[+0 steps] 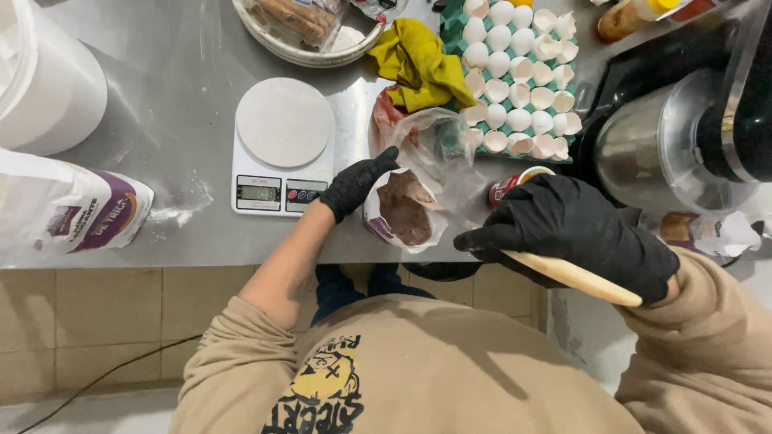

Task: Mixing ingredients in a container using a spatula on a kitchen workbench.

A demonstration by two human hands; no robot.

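At the bottom of the frame the person's tan sweatshirt filled the view, both sleeves reaching up toward the steel surface (pixel 185 96). The right hand (pixel 575 229), in a black glove at the lower right of centre, was closed around a pale wooden handle (pixel 575 277) that ran down toward the wrist; what lay at the handle's far end could not be seen. Just above that hand a small red and white can (pixel 511 183) peeked out.

The left hand (pixel 354 186), also gloved in black, sat near the middle of the frame with its fingers pinched on the edge of an open bag of brown powder (pixel 404 210), holding its mouth apart. The bag rested at the near edge of the surface, its clear plastic top crumpled toward the upper right.

Just left of that hand stood a white kitchen scale (pixel 283 145). At the far left lay a white and purple flour sack (pixel 72 210), with a white bucket (pixel 44 76) above it.

Farther back, a yellow cloth (pixel 418 64) lay beside a green egg tray (pixel 519 76) of whole eggs and empty shells. A round dish (pixel 310 32) sat at the top centre, and a steel mixer bowl (pixel 667 145) at the right.
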